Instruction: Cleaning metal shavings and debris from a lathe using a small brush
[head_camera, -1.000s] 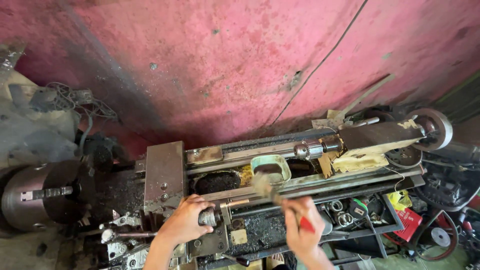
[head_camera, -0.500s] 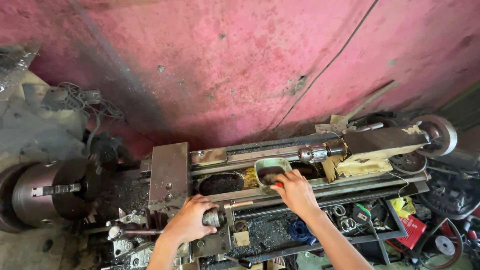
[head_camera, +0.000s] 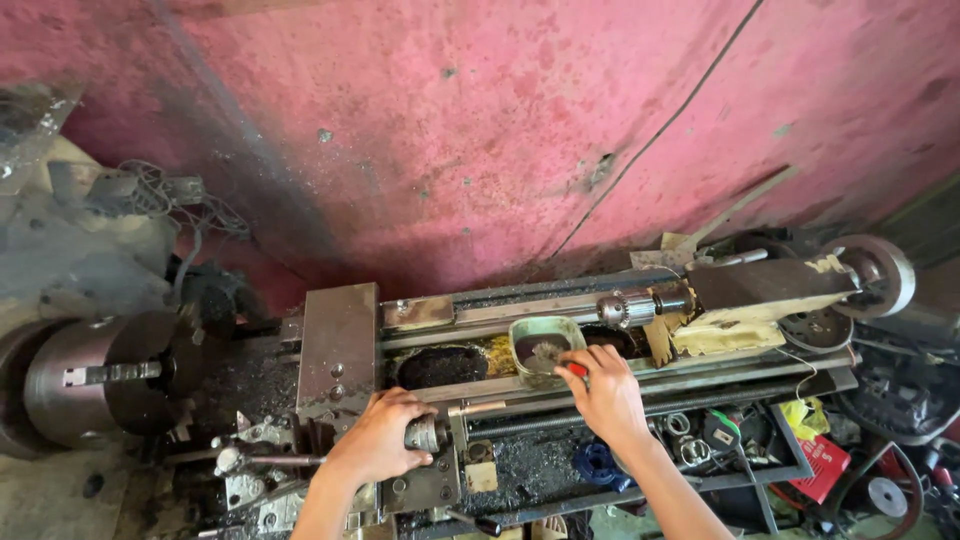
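Left hand (head_camera: 378, 440) — closed around the metal handle (head_camera: 428, 434) on the front of the lathe (head_camera: 340, 350). Right hand (head_camera: 606, 395) — fingers pinched on a red-handled brush (head_camera: 574, 369), its tip dipped in the green tin (head_camera: 545, 348) resting on the lathe bed. Left of both, well apart — the round chuck (head_camera: 95, 378). Right end — tailstock (head_camera: 770, 285) with a drill chuck (head_camera: 628, 310). Below — tray of oddments (head_camera: 740, 440). Behind — a stained pink wall (head_camera: 480, 130).

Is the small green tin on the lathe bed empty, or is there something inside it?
Not empty. The green tin sits upright on the lathe bed and holds dark, brownish matter; the right hand dips a red-handled tool into it.
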